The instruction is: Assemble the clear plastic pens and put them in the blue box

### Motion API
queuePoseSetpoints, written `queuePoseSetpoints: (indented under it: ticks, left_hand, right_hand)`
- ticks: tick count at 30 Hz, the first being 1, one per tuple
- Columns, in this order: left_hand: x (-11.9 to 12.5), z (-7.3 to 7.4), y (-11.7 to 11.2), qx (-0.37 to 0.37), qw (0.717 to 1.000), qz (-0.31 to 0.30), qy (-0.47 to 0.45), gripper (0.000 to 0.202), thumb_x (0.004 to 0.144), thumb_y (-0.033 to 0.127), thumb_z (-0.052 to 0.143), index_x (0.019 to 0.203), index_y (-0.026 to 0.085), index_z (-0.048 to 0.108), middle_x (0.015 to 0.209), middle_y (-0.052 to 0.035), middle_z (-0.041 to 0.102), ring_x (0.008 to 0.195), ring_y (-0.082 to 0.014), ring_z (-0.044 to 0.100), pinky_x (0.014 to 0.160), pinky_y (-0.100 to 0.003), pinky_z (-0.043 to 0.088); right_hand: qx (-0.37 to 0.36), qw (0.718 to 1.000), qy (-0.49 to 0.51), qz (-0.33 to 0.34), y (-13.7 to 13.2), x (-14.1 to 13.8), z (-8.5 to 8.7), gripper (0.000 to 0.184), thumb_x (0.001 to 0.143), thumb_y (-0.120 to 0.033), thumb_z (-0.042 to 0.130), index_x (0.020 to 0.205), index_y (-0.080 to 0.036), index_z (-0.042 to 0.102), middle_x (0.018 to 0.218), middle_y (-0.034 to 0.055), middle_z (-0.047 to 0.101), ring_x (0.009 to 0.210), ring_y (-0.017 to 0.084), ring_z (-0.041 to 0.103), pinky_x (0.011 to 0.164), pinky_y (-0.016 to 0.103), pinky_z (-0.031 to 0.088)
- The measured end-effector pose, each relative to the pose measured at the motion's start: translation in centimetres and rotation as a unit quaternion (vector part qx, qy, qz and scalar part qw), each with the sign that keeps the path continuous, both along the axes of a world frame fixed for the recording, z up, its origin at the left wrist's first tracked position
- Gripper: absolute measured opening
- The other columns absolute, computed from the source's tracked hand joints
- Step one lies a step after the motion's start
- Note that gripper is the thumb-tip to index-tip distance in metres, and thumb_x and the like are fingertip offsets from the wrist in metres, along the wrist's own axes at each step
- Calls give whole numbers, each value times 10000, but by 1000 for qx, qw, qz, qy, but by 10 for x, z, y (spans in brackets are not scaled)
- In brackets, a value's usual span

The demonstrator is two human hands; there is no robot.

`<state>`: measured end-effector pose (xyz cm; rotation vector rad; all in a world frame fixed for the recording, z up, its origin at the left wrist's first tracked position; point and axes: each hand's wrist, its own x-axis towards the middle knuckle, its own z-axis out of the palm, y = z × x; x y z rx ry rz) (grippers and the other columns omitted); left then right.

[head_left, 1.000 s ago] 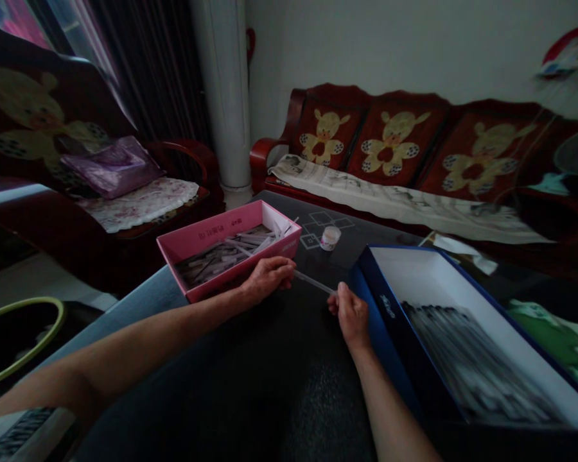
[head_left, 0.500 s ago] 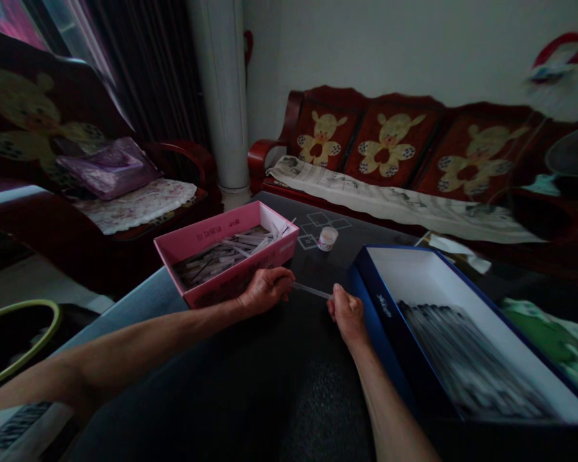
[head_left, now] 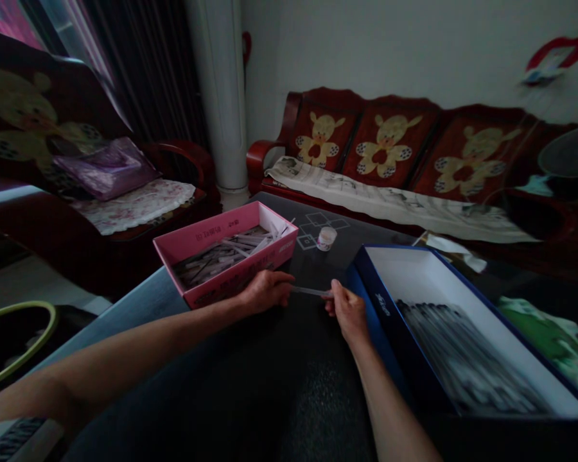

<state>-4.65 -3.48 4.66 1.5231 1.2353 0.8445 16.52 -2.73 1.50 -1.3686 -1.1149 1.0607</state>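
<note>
A thin clear strip (head_left: 309, 291) runs level between my two hands, just above the dark table (head_left: 270, 378). My left hand (head_left: 266, 290) pinches its left end, close to the front wall of a pink box (head_left: 207, 236) filled with several pale strips. My right hand (head_left: 347, 310) pinches the right end, beside the near corner of a blue box (head_left: 370, 285) with a white inside. A dark layer of stacked strips (head_left: 467, 366) lies in the blue box.
A small white jar (head_left: 326, 238) stands on the table beyond the hands. Red wooden sofas with cushions run along the back and left. A white column stands in the corner. A green cloth (head_left: 553, 333) lies right of the blue box.
The strip has tilted from slanting down to the right to nearly level. Both hands drew slightly closer together, the left one dropping below the pink box's front wall.
</note>
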Motion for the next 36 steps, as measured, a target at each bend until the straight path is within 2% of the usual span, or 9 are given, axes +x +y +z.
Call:
queuePoseSetpoints:
  ticks: [2, 4, 9, 12, 15, 20, 23, 30, 36]
  left_hand:
    - [3, -5, 2, -85, 996, -7, -11, 199, 779, 209, 553, 913, 130, 677, 592, 16, 607, 472, -104, 580, 458, -187, 424]
    - [7, -9, 3, -128, 992, -14, -8, 130, 765, 198, 561, 787, 133, 671, 537, 28, 582, 441, -92, 542, 447, -181, 408]
    - [14, -9, 1, -180, 982, -48, -30, 177, 787, 230, 568, 655, 128, 626, 515, 18, 564, 445, -76, 494, 455, -179, 389]
    - [14, -5, -1, -251, 956, -91, -120, 150, 779, 259, 616, 753, 115, 651, 606, 0, 598, 489, -77, 520, 474, -189, 402]
    - [11, -1, -5, -312, 919, -138, -197, 235, 751, 294, 692, 893, 108, 663, 684, -9, 614, 497, -72, 522, 484, -203, 405]
    - [7, -1, -8, -357, 892, -169, -219, 273, 769, 290, 700, 951, 89, 665, 694, -22, 623, 489, -68, 525, 493, -209, 409]
    - [11, -5, -7, -353, 900, -141, -214, 219, 779, 281, 680, 882, 89, 663, 645, -10, 612, 457, -64, 510, 467, -204, 394]
    - [33, -6, -8, -268, 944, -88, -171, 209, 760, 295, 650, 782, 88, 633, 555, 9, 582, 399, -67, 481, 396, -192, 351]
    - [46, -8, -10, -200, 976, -39, -75, 200, 833, 235, 524, 690, 111, 588, 499, 27, 551, 396, -77, 503, 405, -186, 371]
  right_hand:
    - [-7, 997, 77, -15, 1, -4, -1, 426, 716, -571, 658, 770, -149, 666, 711, 70, 708, 472, 101, 550, 387, 195, 431]
    - [-13, 986, 167, -14, 1, -7, 0, 369, 699, -521, 698, 809, -172, 646, 812, 60, 724, 515, 92, 566, 433, 196, 475]
    - [22, 966, 242, 84, -4, -14, 3, 270, 733, -408, 706, 888, -196, 643, 876, 27, 715, 665, 100, 616, 586, 209, 524]
    - [14, 958, 247, 146, -8, -17, 6, 270, 741, -389, 703, 925, -205, 632, 916, 35, 728, 802, 148, 666, 682, 250, 538]
    - [-12, 939, 280, 197, -12, -17, 10, 291, 745, -375, 714, 965, -213, 615, 921, 44, 741, 858, 179, 688, 787, 311, 537]
    - [-40, 919, 309, 242, -13, -14, 11, 268, 754, -339, 722, 966, -221, 607, 997, 50, 739, 885, 183, 700, 833, 337, 534]
    - [-45, 923, 306, 230, -12, -15, 7, 268, 751, -346, 728, 946, -218, 595, 987, 54, 743, 888, 180, 704, 818, 321, 541]
    - [-47, 939, 303, 158, -9, -18, 2, 351, 701, -383, 764, 937, -211, 567, 865, 42, 751, 796, 191, 719, 739, 308, 560]
    - [-41, 946, 298, 119, -9, -22, -2, 389, 672, -404, 775, 923, -202, 558, 829, 43, 745, 743, 189, 717, 689, 298, 558]
